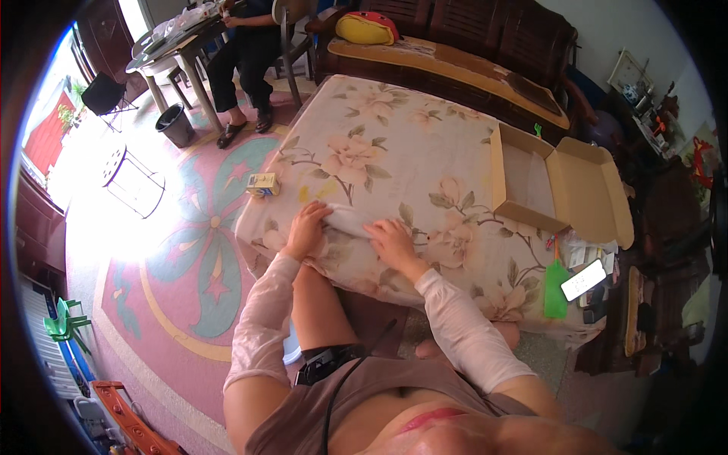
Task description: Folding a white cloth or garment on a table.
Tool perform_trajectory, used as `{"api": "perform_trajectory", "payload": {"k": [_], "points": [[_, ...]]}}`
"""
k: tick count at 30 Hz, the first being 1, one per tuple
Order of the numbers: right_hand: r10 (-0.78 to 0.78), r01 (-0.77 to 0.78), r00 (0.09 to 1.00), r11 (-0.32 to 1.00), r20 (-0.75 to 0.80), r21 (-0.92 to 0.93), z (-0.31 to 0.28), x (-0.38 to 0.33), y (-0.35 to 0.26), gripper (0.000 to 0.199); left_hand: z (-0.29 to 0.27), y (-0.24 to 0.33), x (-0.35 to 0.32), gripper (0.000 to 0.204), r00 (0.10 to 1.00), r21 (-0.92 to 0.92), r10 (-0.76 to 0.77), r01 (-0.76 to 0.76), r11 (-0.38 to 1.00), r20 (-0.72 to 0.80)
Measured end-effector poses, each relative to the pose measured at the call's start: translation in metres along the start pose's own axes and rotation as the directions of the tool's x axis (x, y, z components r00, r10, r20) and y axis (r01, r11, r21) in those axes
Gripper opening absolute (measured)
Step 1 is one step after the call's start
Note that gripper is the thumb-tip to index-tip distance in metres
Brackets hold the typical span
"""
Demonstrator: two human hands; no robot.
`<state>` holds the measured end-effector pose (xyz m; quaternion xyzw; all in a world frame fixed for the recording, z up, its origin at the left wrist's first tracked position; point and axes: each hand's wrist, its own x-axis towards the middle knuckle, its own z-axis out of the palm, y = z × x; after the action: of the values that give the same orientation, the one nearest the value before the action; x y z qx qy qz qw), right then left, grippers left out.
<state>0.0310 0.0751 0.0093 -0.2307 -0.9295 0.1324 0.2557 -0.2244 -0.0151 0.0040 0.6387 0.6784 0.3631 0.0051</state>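
Observation:
A small folded white cloth (351, 219) lies near the front edge of a table covered in a floral cloth (394, 152). My left hand (305, 230) grips the white cloth's left end, fingers curled over it. My right hand (392, 240) presses flat on its right end. Both forearms, in pale sleeves, come up from the lower edge.
An open cardboard box (557, 186) sits at the table's right. A green swatter (556, 287) and a phone (582, 279) lie at the right front corner. A small carton (263, 184) is on the patterned floor. A seated person (246, 53), a black bin (175, 125) and a wooden sofa (470, 45) are beyond.

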Motion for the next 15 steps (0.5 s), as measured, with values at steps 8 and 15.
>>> {"api": "perform_trajectory", "payload": {"k": [8, 15], "points": [[-0.049, 0.045, 0.998, 0.991, 0.031, 0.127, -0.044, -0.075, -0.032, 0.048, -0.023, 0.079, -0.079, 0.036, 0.986, 0.008, 0.056, -0.058, 0.998, 0.159], [0.058, -0.059, 0.996, 0.998, 0.072, 0.016, -0.043, -0.068, 0.002, 0.042, 0.011, 0.067, -0.053, 0.033, 0.981, 0.005, 0.102, -0.104, 0.995, 0.167]]}}
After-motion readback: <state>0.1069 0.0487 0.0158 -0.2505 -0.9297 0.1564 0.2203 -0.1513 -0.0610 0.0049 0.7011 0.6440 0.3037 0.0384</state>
